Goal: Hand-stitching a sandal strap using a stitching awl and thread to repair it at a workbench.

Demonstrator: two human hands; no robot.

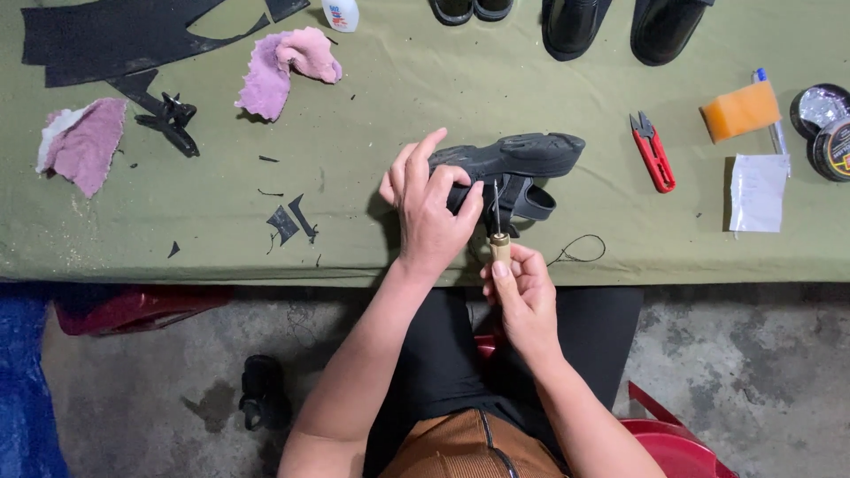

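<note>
A black sandal [522, 159] lies on its side on the green cloth-covered table [372, 115], sole turned away from me. My left hand [429, 212] grips its near side by the strap, fingers spread over the sole edge. My right hand [522, 292] holds a stitching awl [499, 237] with a pale wooden handle; its metal needle points up into the sandal's strap. A loop of black thread [580, 250] trails on the cloth to the right of the awl.
Red thread snips [653, 152], an orange sponge [740, 111], a white paper slip [758, 191] and polish tins [823, 124] lie right. Pink rags [288, 66], black rubber offcuts [115, 35] and scraps lie left. Black shoes [620, 26] stand at the far edge. Red stools sit below.
</note>
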